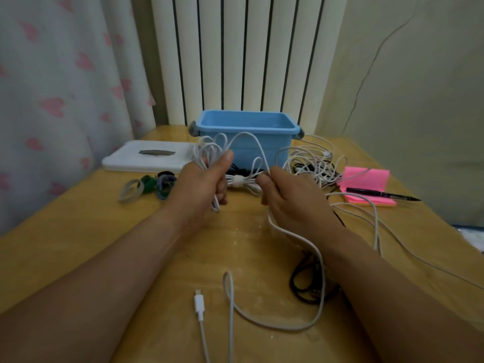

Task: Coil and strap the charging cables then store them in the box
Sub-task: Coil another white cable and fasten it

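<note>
My left hand (203,183) grips a bundle of white cable loops (209,150) above the wooden table. My right hand (285,197) pinches the same white cable where it arches over from the bundle. From that hand the cable's free length trails toward me, and its white plug (199,303) lies on the table. Between my hands, on the table behind them, lies a coiled white cable with a white strap (238,181) round its middle. The open blue box (246,133) stands just behind. Several loose straps (149,187), grey, green and blue, lie left of my left hand.
A tangle of white and black cables (314,163) lies right of the box. A black cable (303,284) curls near my right forearm. A pink sticky-note pad (366,179) with a black pen (379,193) sits at the right. A white lid (146,155) rests at the left.
</note>
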`<state>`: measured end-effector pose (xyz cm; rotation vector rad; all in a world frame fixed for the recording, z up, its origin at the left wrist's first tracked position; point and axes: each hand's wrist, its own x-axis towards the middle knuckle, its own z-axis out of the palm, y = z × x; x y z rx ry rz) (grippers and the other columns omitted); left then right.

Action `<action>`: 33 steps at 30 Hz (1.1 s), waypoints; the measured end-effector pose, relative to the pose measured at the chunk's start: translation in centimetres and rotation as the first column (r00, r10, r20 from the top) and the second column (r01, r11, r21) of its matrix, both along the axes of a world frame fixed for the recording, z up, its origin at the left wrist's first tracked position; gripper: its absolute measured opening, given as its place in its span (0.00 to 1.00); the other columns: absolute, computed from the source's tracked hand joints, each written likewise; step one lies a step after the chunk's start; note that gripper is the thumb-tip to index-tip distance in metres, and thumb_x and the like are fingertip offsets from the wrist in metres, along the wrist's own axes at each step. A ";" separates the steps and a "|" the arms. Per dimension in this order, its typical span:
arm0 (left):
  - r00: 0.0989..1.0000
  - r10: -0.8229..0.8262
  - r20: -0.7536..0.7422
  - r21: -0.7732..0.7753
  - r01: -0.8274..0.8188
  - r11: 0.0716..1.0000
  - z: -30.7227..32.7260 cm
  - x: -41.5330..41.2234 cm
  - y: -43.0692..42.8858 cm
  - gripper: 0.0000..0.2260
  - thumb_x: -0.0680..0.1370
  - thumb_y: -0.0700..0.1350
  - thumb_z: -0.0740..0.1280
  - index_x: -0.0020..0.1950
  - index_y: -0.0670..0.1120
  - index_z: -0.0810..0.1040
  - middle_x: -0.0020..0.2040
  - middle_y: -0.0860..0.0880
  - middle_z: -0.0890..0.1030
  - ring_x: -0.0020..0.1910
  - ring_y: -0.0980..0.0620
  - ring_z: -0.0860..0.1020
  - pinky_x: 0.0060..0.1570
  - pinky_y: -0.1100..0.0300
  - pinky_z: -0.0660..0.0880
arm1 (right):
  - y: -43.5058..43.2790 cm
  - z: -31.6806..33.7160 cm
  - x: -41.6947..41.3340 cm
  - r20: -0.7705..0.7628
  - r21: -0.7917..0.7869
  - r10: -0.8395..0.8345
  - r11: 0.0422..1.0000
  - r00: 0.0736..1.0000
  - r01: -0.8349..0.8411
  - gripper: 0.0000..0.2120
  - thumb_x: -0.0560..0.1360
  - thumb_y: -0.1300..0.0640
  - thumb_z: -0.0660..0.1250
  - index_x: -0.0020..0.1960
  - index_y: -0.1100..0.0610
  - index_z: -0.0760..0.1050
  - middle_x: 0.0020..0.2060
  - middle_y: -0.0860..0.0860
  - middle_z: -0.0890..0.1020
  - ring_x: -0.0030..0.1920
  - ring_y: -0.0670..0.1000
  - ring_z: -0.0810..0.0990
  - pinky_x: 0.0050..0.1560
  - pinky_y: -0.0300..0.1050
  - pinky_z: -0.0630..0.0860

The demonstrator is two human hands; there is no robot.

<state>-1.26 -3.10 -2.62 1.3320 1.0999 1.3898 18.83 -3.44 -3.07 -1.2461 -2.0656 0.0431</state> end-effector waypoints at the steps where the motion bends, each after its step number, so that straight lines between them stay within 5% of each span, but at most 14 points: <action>1: 0.999 -0.024 -0.027 0.003 0.024 1.000 -0.2 0.5 -0.3 0.15 0.84 0.57 0.68 0.45 0.48 0.76 0.31 0.47 0.70 0.31 0.49 0.70 0.37 0.51 0.75 | -0.2 0.0 -0.3 0.013 -0.016 0.013 1.000 1.000 -0.013 0.20 0.86 0.43 0.53 0.45 0.54 0.75 0.35 0.50 0.81 0.37 0.56 0.80 0.46 0.53 0.73; 7: 0.979 -0.175 -0.100 -0.008 0.175 0.984 -0.9 2.4 -1.2 0.21 0.79 0.61 0.72 0.55 0.42 0.82 0.41 0.41 0.77 0.39 0.46 0.76 0.38 0.53 0.77 | -0.7 0.1 -1.4 0.106 -0.040 0.068 0.997 0.992 -0.064 0.17 0.85 0.50 0.55 0.37 0.46 0.65 0.27 0.43 0.69 0.27 0.46 0.68 0.38 0.47 0.61; 12: 0.991 -0.100 0.084 -0.046 0.104 0.994 -0.8 2.7 -0.6 0.07 0.84 0.48 0.71 0.52 0.45 0.84 0.45 0.41 0.82 0.45 0.44 0.81 0.47 0.50 0.79 | -0.9 0.0 -1.6 0.224 -0.090 0.109 0.992 0.969 -0.091 0.08 0.84 0.51 0.60 0.47 0.50 0.72 0.33 0.44 0.74 0.34 0.51 0.73 0.43 0.47 0.63; 14: 0.993 -0.043 0.110 -0.058 0.049 0.997 -0.5 2.4 -0.4 0.10 0.86 0.48 0.67 0.50 0.45 0.83 0.44 0.43 0.83 0.45 0.44 0.81 0.49 0.48 0.79 | -1.2 -0.1 -1.6 0.271 -0.138 0.106 0.988 0.957 -0.070 0.06 0.83 0.51 0.61 0.48 0.50 0.73 0.37 0.46 0.77 0.38 0.52 0.76 0.40 0.48 0.65; 17: 0.908 0.018 0.418 -0.094 0.024 0.995 0.8 0.9 0.1 0.10 0.87 0.49 0.63 0.53 0.44 0.80 0.40 0.45 0.84 0.42 0.46 0.84 0.55 0.46 0.83 | -1.0 -0.4 -1.2 0.317 -0.172 0.048 0.985 0.947 0.008 0.07 0.82 0.50 0.61 0.48 0.50 0.74 0.39 0.47 0.78 0.41 0.53 0.77 0.39 0.49 0.72; 20: 0.765 0.040 0.643 -0.112 0.042 0.993 2.0 -1.9 1.1 0.11 0.87 0.50 0.64 0.47 0.48 0.77 0.32 0.51 0.73 0.30 0.55 0.72 0.36 0.59 0.79 | -0.2 -0.3 0.2 0.292 -0.223 0.008 0.973 0.956 0.060 0.12 0.85 0.47 0.58 0.48 0.51 0.75 0.41 0.48 0.80 0.43 0.53 0.78 0.45 0.51 0.77; 22: 0.785 0.053 0.617 -0.111 0.020 0.994 2.1 -3.1 1.6 0.13 0.88 0.50 0.63 0.43 0.50 0.73 0.31 0.53 0.67 0.27 0.56 0.65 0.28 0.63 0.67 | 0.1 -0.1 1.0 0.226 -0.269 0.023 0.962 0.974 0.039 0.15 0.86 0.43 0.58 0.48 0.50 0.76 0.41 0.48 0.82 0.43 0.51 0.80 0.48 0.53 0.79; 26: 0.858 -0.024 0.513 -0.069 0.070 0.995 1.7 -2.2 1.0 0.15 0.88 0.50 0.61 0.43 0.50 0.72 0.31 0.52 0.65 0.27 0.56 0.64 0.26 0.63 0.65 | -0.5 0.2 0.5 0.022 -0.283 0.057 0.958 0.998 -0.048 0.14 0.85 0.40 0.60 0.51 0.48 0.77 0.39 0.46 0.81 0.42 0.47 0.80 0.47 0.53 0.80; 29: 0.845 -0.128 0.519 -0.017 0.159 0.987 1.4 -1.1 0.7 0.12 0.89 0.50 0.61 0.46 0.50 0.73 0.32 0.51 0.65 0.28 0.55 0.63 0.28 0.63 0.65 | -1.2 -0.1 -0.7 -0.031 -0.365 0.119 0.923 0.992 -0.122 0.19 0.81 0.32 0.62 0.64 0.42 0.76 0.42 0.43 0.80 0.43 0.43 0.79 0.46 0.47 0.78; 33: 0.791 -0.235 0.565 -0.007 0.289 0.957 1.1 -0.1 0.3 0.13 0.88 0.50 0.61 0.45 0.50 0.73 0.30 0.52 0.65 0.27 0.56 0.64 0.28 0.65 0.67 | -1.1 -0.9 -1.8 0.008 -0.359 0.203 0.914 0.979 -0.187 0.15 0.82 0.40 0.67 0.67 0.39 0.78 0.40 0.44 0.81 0.40 0.41 0.78 0.44 0.46 0.76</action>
